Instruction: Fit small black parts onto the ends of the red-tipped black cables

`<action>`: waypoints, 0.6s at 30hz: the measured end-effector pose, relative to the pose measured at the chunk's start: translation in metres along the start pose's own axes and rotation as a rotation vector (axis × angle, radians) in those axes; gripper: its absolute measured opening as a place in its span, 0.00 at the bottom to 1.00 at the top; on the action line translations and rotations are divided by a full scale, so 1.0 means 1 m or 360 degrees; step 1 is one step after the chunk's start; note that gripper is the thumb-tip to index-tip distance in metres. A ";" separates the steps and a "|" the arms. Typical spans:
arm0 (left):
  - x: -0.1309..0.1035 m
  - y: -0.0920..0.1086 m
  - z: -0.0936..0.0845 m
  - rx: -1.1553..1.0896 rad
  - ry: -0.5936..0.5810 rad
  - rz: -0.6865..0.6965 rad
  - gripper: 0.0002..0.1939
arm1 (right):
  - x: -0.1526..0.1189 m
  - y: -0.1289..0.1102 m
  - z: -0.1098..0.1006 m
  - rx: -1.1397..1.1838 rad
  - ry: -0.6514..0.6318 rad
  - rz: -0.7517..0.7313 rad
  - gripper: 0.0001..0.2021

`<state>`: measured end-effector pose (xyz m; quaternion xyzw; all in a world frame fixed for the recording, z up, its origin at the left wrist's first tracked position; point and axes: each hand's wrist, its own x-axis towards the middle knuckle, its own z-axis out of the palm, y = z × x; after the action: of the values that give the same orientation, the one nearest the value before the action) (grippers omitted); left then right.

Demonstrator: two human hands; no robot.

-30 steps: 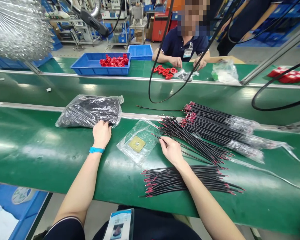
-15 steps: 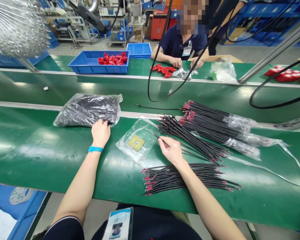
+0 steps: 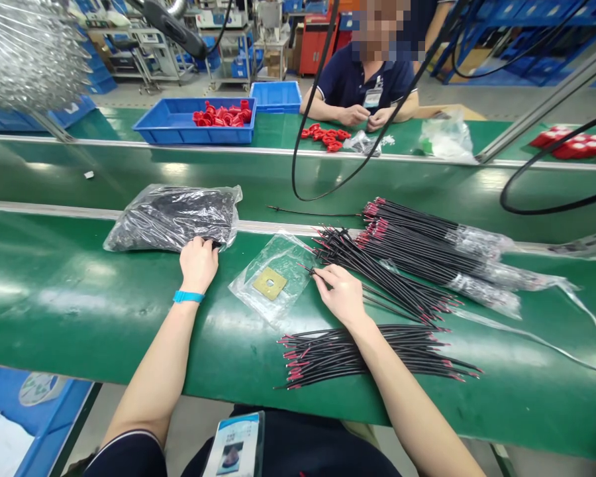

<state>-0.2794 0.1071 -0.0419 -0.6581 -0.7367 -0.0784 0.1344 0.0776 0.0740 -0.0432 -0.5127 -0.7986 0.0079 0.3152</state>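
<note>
My left hand (image 3: 198,263), with a blue wristband, rests its fingertips in the open mouth of a clear plastic bag of black parts (image 3: 171,218) on the green bench. My right hand (image 3: 342,296) pinches one thin black wire with a red tip (image 3: 314,271) at the edge of a loose pile of black wires (image 3: 382,278). Between my hands lies a small clear bag with a yellow square piece (image 3: 271,283). A second row of black wires (image 3: 377,353) lies under my right forearm, nearer to me.
Two bagged wire bundles (image 3: 442,245) lie at the right. Black cables (image 3: 318,132) hang over the green conveyor (image 3: 129,172). Across it a co-worker (image 3: 365,86) handles red parts (image 3: 325,138); a blue tray (image 3: 198,122) holds more.
My right hand has shifted slightly up and left along the wire pile, still pinching the wire. My left hand stays at the bag's mouth. The co-worker's hands came together.
</note>
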 end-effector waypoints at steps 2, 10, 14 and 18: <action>0.000 0.000 0.000 -0.0005 0.0000 -0.0002 0.19 | -0.001 0.002 0.002 -0.0066 -0.0050 -0.0004 0.11; 0.001 -0.001 0.001 -0.0014 0.0118 0.0035 0.16 | -0.002 0.002 0.005 0.0063 -0.0053 0.0131 0.09; -0.001 0.005 -0.004 -0.0129 0.0316 0.0052 0.16 | -0.002 -0.001 0.006 0.0270 -0.0040 0.0186 0.08; -0.004 0.017 -0.006 -0.0306 0.0449 0.0138 0.16 | -0.001 -0.002 0.005 0.0532 -0.0001 0.0243 0.08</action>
<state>-0.2616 0.1035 -0.0389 -0.6816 -0.6705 -0.2342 0.1761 0.0736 0.0737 -0.0472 -0.5122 -0.7450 0.1646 0.3943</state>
